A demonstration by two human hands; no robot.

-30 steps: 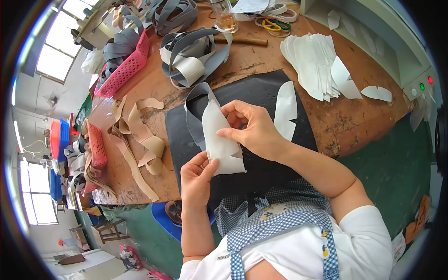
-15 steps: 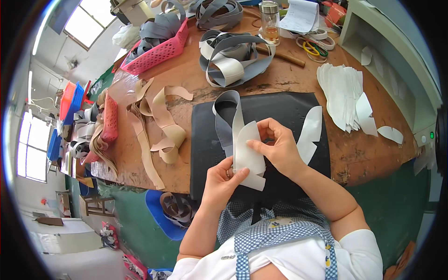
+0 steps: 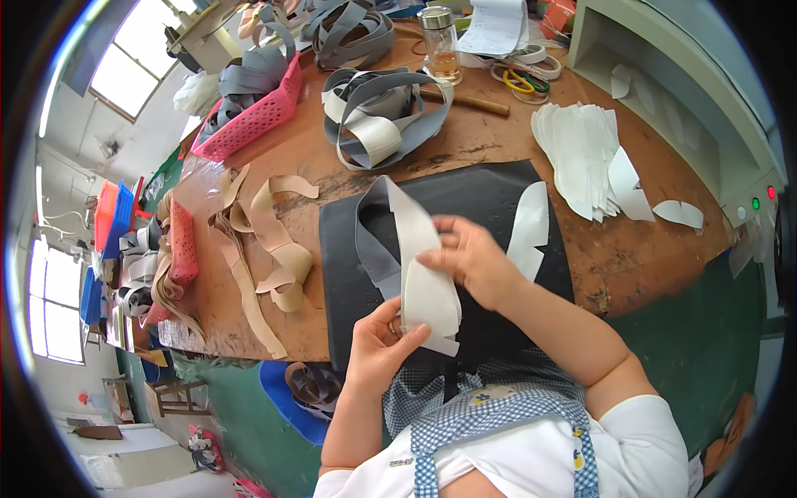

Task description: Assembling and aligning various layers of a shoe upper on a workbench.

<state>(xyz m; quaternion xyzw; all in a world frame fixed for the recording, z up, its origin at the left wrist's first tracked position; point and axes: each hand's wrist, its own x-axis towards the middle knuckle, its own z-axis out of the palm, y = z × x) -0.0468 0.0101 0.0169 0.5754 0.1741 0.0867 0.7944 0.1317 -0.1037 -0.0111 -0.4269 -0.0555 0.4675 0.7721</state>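
Note:
A curved white cut piece (image 3: 433,303) lies over a long strip, grey on one side and white on the other, whose grey part (image 3: 371,241) loops up and back onto a black mat (image 3: 465,187). My left hand (image 3: 375,344) pinches the lower ends of piece and strip together, thumb on top. At the strip's right edge, above the cut piece, my right hand (image 3: 475,261) has its thumb on the white face; its slightly blurred fingers curl at the edge. Another notched white piece (image 3: 529,228) rests on the mat's right side.
A stack of white pieces (image 3: 577,158) lies right of the mat, beige strips (image 3: 278,249) left. Behind are a grey strip coil (image 3: 398,116), a wooden stick (image 3: 473,102), scissors (image 3: 521,80), a glass jar (image 3: 440,50) and a pink basket (image 3: 257,116). A grey machine (image 3: 706,108) stands right.
My right hand has shifted from the cut piece's top to the strip's edge. The strip's white face now shows more above the cut piece. The whole view has shifted slightly.

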